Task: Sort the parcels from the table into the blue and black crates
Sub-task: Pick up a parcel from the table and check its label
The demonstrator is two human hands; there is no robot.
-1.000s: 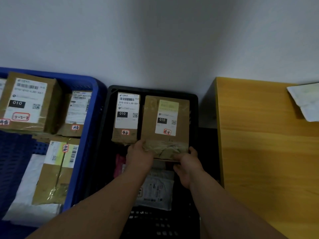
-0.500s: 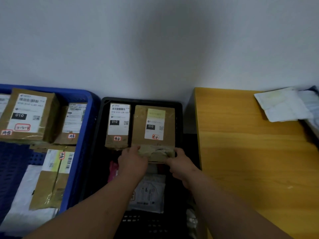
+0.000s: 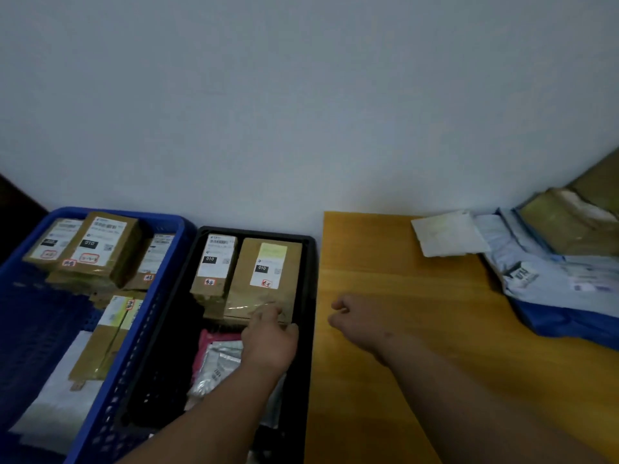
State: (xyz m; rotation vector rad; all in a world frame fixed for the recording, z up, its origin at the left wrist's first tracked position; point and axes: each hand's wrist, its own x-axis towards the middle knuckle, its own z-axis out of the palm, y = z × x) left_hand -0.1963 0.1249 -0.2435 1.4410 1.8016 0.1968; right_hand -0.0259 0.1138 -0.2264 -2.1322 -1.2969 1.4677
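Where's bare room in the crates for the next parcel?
Black crate: dark floor along its left wall, beside the pink pouch; the far end is packed with two boxes. Blue crate: bare mesh floor at left, in front of the stacked boxes.

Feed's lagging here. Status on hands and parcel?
Left hand touching box in black crate. Right hand empty, over table. Nothing blocking.

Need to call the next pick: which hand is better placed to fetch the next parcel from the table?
Right. The right hand already hangs over the table, empty, on the side where the parcels lie. The left hand is down in the black crate, fingers at the box just placed.
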